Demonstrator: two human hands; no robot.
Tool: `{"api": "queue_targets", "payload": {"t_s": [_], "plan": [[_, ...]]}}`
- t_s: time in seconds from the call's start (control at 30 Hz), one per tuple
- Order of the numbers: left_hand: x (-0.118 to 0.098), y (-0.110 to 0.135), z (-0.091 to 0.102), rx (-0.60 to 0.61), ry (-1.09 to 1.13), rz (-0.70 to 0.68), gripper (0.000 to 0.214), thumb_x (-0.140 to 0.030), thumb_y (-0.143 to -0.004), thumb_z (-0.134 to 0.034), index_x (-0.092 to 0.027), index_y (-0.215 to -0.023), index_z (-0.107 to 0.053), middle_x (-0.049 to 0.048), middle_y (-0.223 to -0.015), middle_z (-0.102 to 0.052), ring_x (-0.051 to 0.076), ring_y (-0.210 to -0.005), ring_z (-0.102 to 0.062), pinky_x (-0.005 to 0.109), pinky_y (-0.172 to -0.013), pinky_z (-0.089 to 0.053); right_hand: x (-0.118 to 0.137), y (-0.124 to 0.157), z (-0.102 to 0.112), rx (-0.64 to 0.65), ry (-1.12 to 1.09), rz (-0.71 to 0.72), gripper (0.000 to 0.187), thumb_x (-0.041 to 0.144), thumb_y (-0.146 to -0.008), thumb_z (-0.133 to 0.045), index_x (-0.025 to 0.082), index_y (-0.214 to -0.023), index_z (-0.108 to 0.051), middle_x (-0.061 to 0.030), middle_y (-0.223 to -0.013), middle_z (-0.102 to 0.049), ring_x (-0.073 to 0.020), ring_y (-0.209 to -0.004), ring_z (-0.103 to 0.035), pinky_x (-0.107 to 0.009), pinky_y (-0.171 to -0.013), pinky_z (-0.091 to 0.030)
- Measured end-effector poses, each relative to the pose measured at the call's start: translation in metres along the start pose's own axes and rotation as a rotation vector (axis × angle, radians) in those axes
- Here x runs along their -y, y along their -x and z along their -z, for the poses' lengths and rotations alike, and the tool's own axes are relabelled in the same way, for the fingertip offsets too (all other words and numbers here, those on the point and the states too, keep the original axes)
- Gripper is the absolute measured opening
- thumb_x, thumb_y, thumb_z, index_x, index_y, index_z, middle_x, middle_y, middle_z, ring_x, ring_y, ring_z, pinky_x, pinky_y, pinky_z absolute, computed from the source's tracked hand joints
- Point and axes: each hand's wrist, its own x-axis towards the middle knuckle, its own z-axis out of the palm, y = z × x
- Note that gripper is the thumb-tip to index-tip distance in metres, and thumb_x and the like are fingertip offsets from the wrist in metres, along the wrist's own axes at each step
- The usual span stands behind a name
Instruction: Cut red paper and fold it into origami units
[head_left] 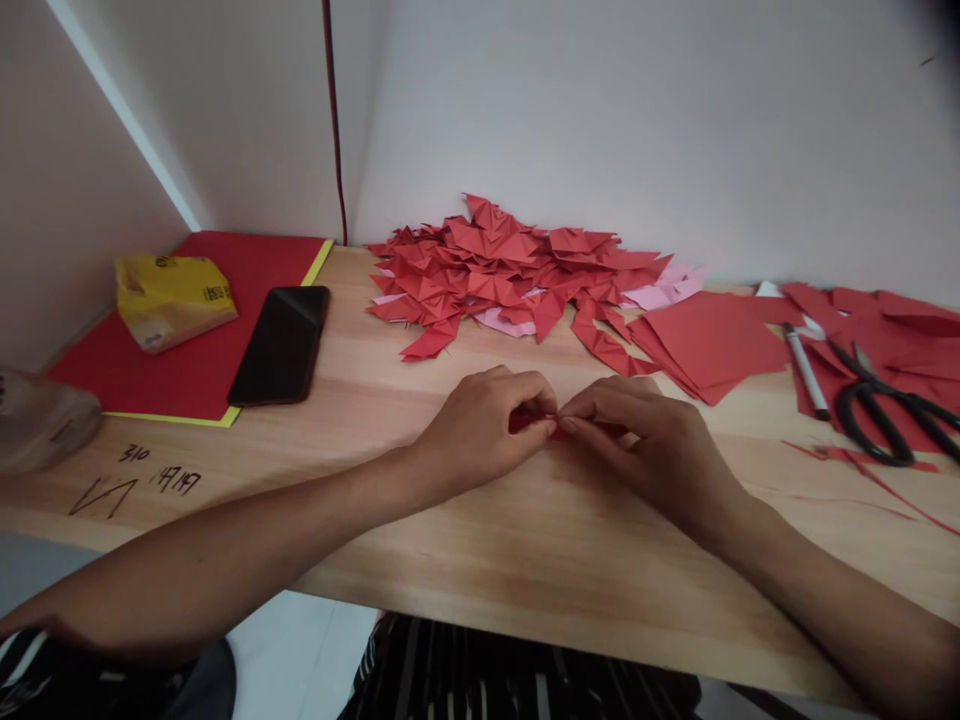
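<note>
Pinching red paper (529,419) from both sides

Largest is the pale desk (450,540), its far part seemingly used for storage and its near part for work. Far left, a red sheet (262,265) covers a yellow one (320,262). Far centre, a folded pile (502,265), red with some pink, is heaped back, probably out of the way. Flat papers (724,340) lie just right of it, likely for easy reach.

The left hand (487,415) and right hand (652,440) meet near the centre, each pinching the red paper between thumb and finger, presumably for fine control; they mostly hide it.

The phone (277,345) overlaps the red sheet's right edge and the yellow pack (176,300) sits on it, perhaps weighing it down. The scissors (870,384) and marker (808,372) rest at right, apparently within arm's reach.

The pack's black print is illegible. Near left, handwriting (135,453) reads "310", then perhaps "147/197", above a zigzag (103,496).
</note>
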Motion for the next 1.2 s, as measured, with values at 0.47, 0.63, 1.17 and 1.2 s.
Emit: {"api": "queue_targets", "payload": {"t_s": [0.47,0.63,1.17,1.2], "plan": [[0.012,-0.010,-0.008,-0.064,-0.619,-0.321,0.021,-0.020,-0.096,-0.048,-0.016,-0.084,-0.065,0.0051,-0.091,-0.065,0.020,-0.090,-0.051,0.035,-0.077,-0.035,-0.021,-0.005,-0.011,-0.085,0.454,0.312,0.021,0.016,-0.096,-0.046,0.021,-0.082,-0.061,-0.0042,-0.084,-0.068,-0.0191,-0.079,-0.056,-0.038,-0.078,-0.033],[0.011,-0.006,-0.009,0.050,-0.584,-0.219,0.023,-0.023,-0.096,-0.048,-0.016,-0.087,-0.067,0.0049,-0.091,-0.064,0.021,-0.091,-0.051,0.035,-0.078,-0.037,-0.022,-0.002,-0.016,-0.072,0.369,0.251,0.017,0.022,-0.095,-0.051,0.019,-0.082,-0.061,-0.0048,-0.083,-0.066,-0.0194,-0.079,-0.057,-0.036,-0.075,-0.036],[0.011,-0.007,-0.008,-0.021,-0.328,-0.028,0.012,-0.021,-0.088,-0.059,-0.017,-0.079,-0.066,0.0031,-0.084,-0.064,0.019,-0.088,-0.050,0.033,-0.079,-0.040,-0.014,-0.009,-0.015,-0.020,0.148,0.038,0.012,0.021,-0.088,-0.057,0.018,-0.077,-0.059,-0.0017,-0.073,-0.059,-0.0156,-0.068,-0.052,-0.030,-0.065,-0.036],[0.012,-0.008,-0.008,-0.023,-0.332,-0.026,0.012,-0.020,-0.088,-0.059,-0.017,-0.078,-0.066,0.0031,-0.084,-0.064,0.019,-0.088,-0.051,0.033,-0.078,-0.040,-0.013,-0.009,-0.015,-0.021,0.157,0.035,0.013,0.022,-0.088,-0.056,0.018,-0.076,-0.059,-0.0016,-0.073,-0.058,-0.0155,-0.067,-0.052,-0.030,-0.065,-0.035]]}}
